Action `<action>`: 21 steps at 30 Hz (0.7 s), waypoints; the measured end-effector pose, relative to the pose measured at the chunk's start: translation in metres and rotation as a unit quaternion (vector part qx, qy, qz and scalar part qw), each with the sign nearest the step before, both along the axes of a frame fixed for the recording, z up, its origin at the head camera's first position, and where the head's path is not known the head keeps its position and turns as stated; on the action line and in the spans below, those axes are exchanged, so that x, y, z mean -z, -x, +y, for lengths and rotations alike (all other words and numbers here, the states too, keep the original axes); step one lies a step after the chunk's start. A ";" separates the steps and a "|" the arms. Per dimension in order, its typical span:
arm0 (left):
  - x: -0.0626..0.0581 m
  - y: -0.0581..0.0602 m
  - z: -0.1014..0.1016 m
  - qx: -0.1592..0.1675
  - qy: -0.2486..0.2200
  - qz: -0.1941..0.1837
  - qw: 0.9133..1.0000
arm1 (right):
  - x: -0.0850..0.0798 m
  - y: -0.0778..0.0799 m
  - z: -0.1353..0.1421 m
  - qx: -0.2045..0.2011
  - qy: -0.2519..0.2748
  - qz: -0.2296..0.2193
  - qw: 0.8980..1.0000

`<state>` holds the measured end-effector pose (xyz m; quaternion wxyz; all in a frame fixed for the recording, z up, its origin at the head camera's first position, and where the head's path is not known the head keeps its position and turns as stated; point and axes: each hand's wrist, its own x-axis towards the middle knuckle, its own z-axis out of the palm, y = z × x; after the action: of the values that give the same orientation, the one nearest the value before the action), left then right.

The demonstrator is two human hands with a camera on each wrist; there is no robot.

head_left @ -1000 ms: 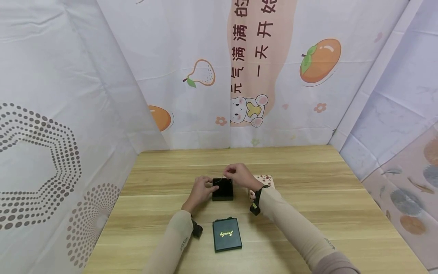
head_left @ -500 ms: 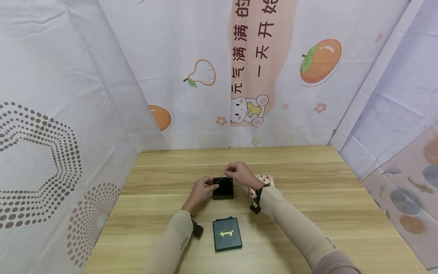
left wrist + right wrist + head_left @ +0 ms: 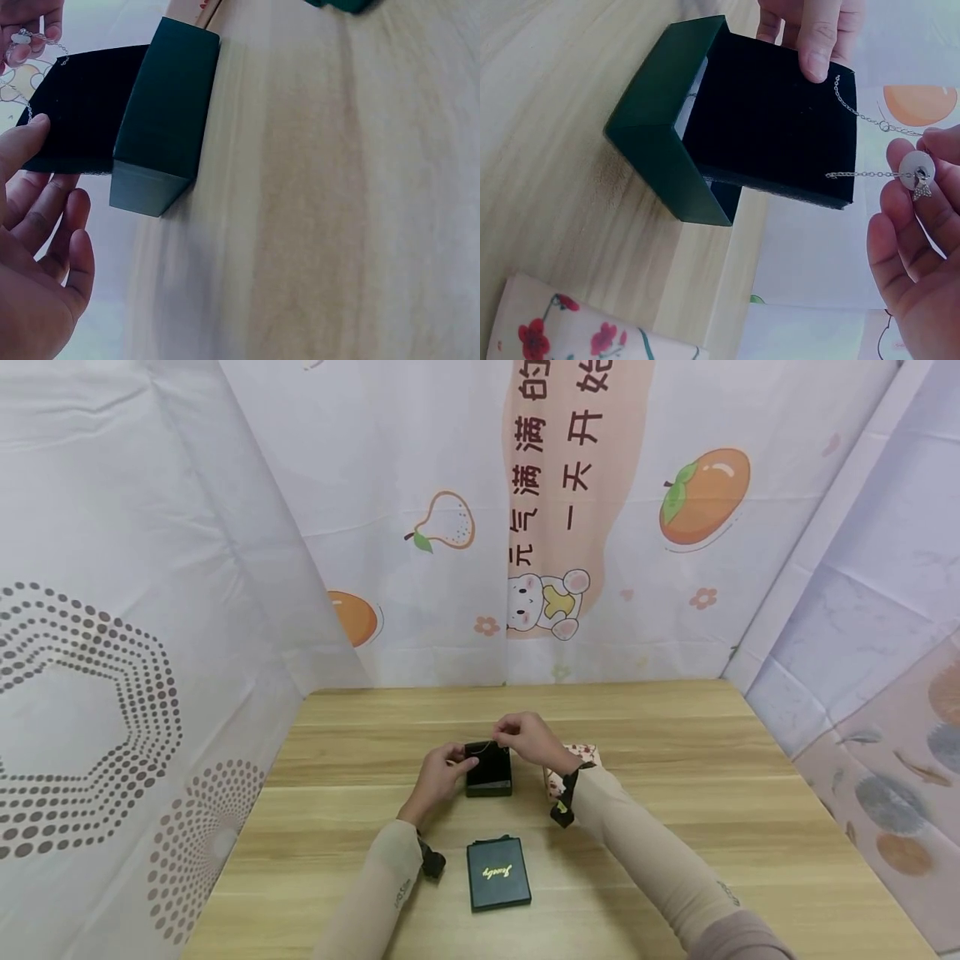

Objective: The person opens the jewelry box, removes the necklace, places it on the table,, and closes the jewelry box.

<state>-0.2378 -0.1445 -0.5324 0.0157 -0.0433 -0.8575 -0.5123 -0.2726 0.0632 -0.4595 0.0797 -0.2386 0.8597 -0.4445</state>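
A dark green jewelry box base (image 3: 660, 120) sits on the wooden table, with its black velvet insert (image 3: 780, 120) tilted up out of it. My left hand (image 3: 441, 774) pinches the insert's raised edge, thumb on the velvet face and fingers behind. Thin silver chain ends pass through the insert at two spots near that edge. They belong to a necklace (image 3: 917, 170) with a round white disc and a small sparkling charm. My right hand (image 3: 527, 739) pinches its chain just beyond the insert, with the disc lying against the fingers.
A dark green lid (image 3: 498, 877) with gold "Jewelry" lettering and a small bow lies nearer the body. To the right of the box, partly under the right forearm, lies a cream item with red flowers (image 3: 562, 322). A printed curtain (image 3: 450, 635) hangs behind the table.
The insert's far edge has risen a little from the box. My right hand has moved slightly up with the chain, while my left hand keeps its hold.
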 end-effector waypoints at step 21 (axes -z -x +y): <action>-0.005 -0.003 0.003 0.001 -0.075 -0.045 0.996 | -0.012 0.003 0.003 0.008 0.019 -0.003 1.000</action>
<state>-0.2351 -0.1415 -0.5272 -0.0200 -0.0196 -0.8165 -0.5767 -0.2754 0.0658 -0.4474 0.0741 -0.2322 0.8527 -0.4621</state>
